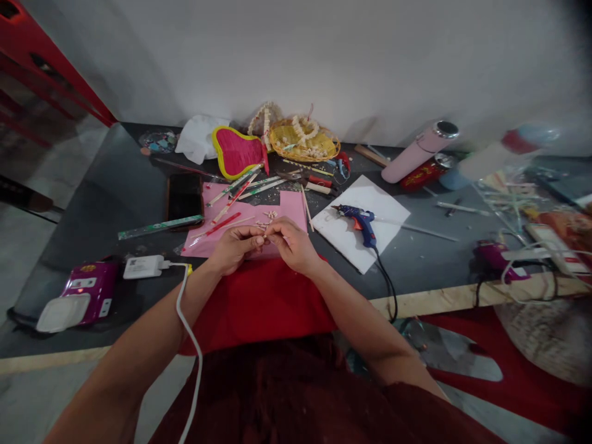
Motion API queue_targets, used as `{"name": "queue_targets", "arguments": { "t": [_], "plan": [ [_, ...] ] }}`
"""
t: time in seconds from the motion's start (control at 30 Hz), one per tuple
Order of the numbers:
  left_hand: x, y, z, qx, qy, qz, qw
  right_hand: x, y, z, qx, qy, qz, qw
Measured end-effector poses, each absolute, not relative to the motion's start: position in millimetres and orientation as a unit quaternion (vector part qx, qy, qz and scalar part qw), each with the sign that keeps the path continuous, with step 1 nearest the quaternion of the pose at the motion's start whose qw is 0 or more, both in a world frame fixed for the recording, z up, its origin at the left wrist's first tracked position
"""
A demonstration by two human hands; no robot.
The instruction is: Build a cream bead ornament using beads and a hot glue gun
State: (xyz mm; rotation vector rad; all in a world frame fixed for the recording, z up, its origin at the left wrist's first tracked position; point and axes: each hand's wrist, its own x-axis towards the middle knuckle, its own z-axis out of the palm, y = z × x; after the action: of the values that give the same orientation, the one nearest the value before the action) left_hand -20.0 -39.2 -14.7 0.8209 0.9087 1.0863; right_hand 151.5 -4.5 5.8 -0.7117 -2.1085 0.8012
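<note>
My left hand (238, 248) and my right hand (292, 245) meet over the front edge of a pink sheet (295, 213). Their thumbs and fingertips are pinched together around a tiny pale piece (265, 236), mostly hidden between them; I cannot tell which hand bears it. Just beyond the fingertips lie several small pale pieces (269, 216). A red stick (223, 223) rests on the sheet beside my left hand. To the right, a blue glue gun (363, 225) lies on a white board (345, 239). Red cloth (263, 302) spreads below my hands.
Behind are a yellow basket (324, 148), a pink-and-yellow shape (238, 153) and pliers (314, 182). A phone (184, 200) and purple power box (99, 283) sit left. A pink flask (419, 152) and red can (425, 172) lie right. A white cable (197, 345) crosses my left forearm.
</note>
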Motion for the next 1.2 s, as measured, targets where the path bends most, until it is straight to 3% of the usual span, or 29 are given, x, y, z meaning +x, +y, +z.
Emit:
{"name": "queue_targets", "arguments": {
  "t": [1.2],
  "plan": [
    [-20.2,-40.7,-9.1,0.337,0.405,0.481,0.701,152.4,-2.3,0.9,-0.278,-0.823,0.306,0.389]
  ]
}}
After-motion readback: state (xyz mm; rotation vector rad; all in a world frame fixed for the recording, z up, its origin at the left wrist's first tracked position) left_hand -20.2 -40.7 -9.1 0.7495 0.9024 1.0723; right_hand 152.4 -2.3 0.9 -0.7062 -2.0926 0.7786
